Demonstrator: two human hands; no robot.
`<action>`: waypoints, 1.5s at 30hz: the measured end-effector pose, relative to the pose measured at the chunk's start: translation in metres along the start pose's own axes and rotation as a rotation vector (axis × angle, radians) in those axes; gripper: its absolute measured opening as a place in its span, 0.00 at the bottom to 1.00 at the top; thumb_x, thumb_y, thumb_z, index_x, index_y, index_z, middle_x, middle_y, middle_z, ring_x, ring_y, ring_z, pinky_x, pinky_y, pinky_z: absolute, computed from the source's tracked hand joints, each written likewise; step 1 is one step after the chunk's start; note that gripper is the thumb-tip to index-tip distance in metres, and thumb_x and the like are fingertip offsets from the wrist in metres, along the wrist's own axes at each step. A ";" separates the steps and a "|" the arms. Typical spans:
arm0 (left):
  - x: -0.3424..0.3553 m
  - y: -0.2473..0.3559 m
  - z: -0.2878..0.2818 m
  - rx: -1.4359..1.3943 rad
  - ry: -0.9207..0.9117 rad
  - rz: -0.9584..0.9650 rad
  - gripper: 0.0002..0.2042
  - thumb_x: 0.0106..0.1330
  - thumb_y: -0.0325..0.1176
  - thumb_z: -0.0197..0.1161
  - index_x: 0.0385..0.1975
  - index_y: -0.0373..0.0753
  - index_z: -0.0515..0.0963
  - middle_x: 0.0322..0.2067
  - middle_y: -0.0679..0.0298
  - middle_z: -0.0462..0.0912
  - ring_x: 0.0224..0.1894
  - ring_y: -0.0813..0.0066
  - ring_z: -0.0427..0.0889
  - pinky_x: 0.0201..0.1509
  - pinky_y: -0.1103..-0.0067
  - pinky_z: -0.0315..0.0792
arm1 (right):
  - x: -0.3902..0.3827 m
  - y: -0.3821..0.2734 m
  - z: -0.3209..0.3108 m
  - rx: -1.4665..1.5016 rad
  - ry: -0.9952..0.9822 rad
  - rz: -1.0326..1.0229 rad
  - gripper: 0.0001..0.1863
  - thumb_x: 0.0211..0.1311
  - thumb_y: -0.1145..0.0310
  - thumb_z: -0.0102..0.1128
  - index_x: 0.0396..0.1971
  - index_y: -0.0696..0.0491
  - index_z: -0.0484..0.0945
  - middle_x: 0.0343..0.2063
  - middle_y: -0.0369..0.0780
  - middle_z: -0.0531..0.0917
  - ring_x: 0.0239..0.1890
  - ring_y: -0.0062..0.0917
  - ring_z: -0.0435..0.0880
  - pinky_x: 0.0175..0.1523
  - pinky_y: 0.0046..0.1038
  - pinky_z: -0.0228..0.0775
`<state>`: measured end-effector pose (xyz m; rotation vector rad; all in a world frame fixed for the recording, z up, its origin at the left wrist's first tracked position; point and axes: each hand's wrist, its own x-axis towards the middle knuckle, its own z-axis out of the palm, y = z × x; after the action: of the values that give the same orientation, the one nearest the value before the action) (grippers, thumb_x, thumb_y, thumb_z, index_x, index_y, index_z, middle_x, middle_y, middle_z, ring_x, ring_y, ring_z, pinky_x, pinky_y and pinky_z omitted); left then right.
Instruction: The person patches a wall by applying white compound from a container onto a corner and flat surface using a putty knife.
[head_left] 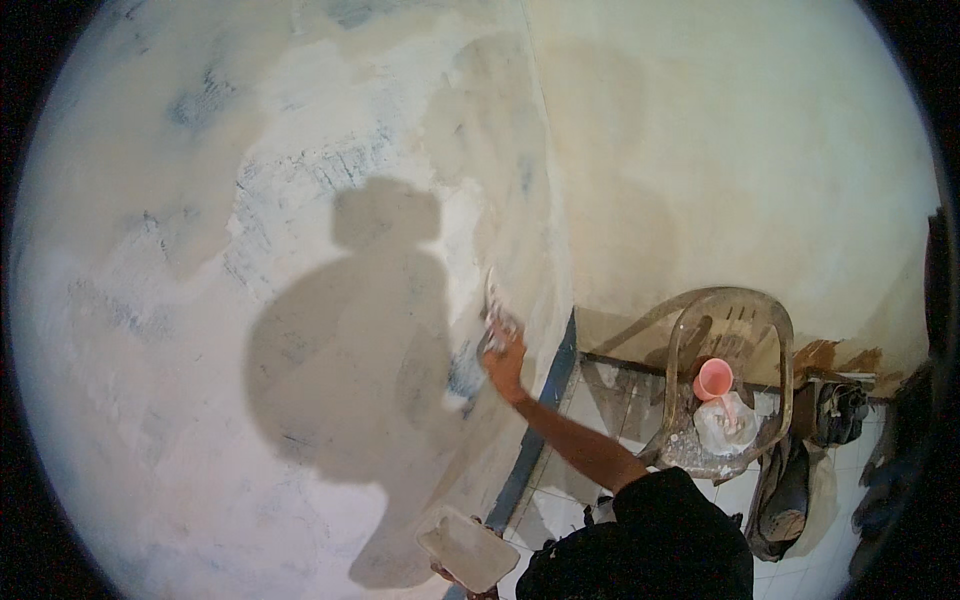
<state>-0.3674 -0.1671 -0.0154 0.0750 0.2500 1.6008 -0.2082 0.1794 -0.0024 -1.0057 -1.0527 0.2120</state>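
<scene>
- Spanning 9 o'clock: patchy white-beige wall (300, 330), blue spots.
- 6 o'clock: left hand (443, 573) under pale, flat rectangular board (468, 549); grip mostly hidden, can't tell spread or closed.
- Near centre, toward 5 o'clock: right hand (507, 362), grip pinching white-smeared tool (490, 298) at wall, tip toward 12.
- 4 o'clock: chair (783, 350) carrying pink cup (713, 380), white bag (725, 428).

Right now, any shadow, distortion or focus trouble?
Head view: large shadow on the patchy wall, left of the right hand; head view: fisheye bows the wall corner, rim goes black; head view: white-smeared tool too soft for detail, far right dim.
</scene>
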 end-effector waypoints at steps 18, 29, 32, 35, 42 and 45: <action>-0.010 0.013 0.003 0.117 -0.003 0.012 0.44 0.41 0.70 0.51 0.59 0.52 0.55 0.50 0.47 0.65 0.44 0.46 0.72 0.46 0.49 0.64 | 0.059 0.061 -0.070 0.183 0.279 0.284 0.26 0.39 0.79 0.44 0.45 0.58 0.74 0.33 0.40 0.77 0.31 0.26 0.73 0.36 0.23 0.65; -0.017 0.015 0.000 0.158 0.019 0.041 0.44 0.42 0.70 0.51 0.59 0.53 0.55 0.51 0.46 0.64 0.46 0.46 0.70 0.48 0.49 0.62 | -0.019 0.044 -0.017 -0.110 0.183 0.024 0.22 0.41 0.79 0.49 0.43 0.56 0.75 0.43 0.48 0.75 0.43 0.38 0.75 0.42 0.34 0.66; -0.020 0.021 -0.008 0.158 0.014 0.045 0.43 0.42 0.70 0.51 0.59 0.53 0.55 0.51 0.46 0.64 0.47 0.46 0.69 0.49 0.50 0.61 | -0.097 -0.016 -0.020 -0.390 0.000 0.048 0.23 0.44 0.75 0.54 0.46 0.52 0.72 0.48 0.48 0.72 0.45 0.43 0.74 0.41 0.38 0.64; -0.017 0.024 -0.013 0.158 -0.004 0.024 0.43 0.42 0.70 0.51 0.59 0.53 0.56 0.52 0.46 0.63 0.47 0.46 0.69 0.50 0.50 0.61 | -0.148 -0.069 -0.028 -0.179 -0.033 0.112 0.23 0.46 0.80 0.51 0.46 0.50 0.73 0.51 0.45 0.70 0.50 0.37 0.71 0.45 0.33 0.65; -0.040 0.042 -0.005 0.269 -0.050 -0.002 0.44 0.41 0.71 0.51 0.59 0.53 0.56 0.52 0.47 0.63 0.47 0.47 0.69 0.50 0.50 0.61 | -0.199 -0.128 -0.065 0.109 -0.125 0.250 0.27 0.41 0.87 0.51 0.46 0.53 0.72 0.42 0.42 0.76 0.42 0.38 0.76 0.38 0.28 0.69; -0.044 0.048 -0.007 0.234 -0.047 -0.023 0.43 0.41 0.70 0.51 0.58 0.53 0.56 0.51 0.48 0.64 0.47 0.47 0.69 0.50 0.51 0.61 | -0.158 -0.055 -0.071 -0.429 0.073 -0.015 0.27 0.39 0.83 0.48 0.48 0.55 0.70 0.45 0.45 0.74 0.46 0.38 0.73 0.47 0.33 0.57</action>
<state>-0.4131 -0.2130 -0.0074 0.2894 0.3994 1.5390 -0.2501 0.0148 -0.0673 -1.3786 -1.0607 -0.0678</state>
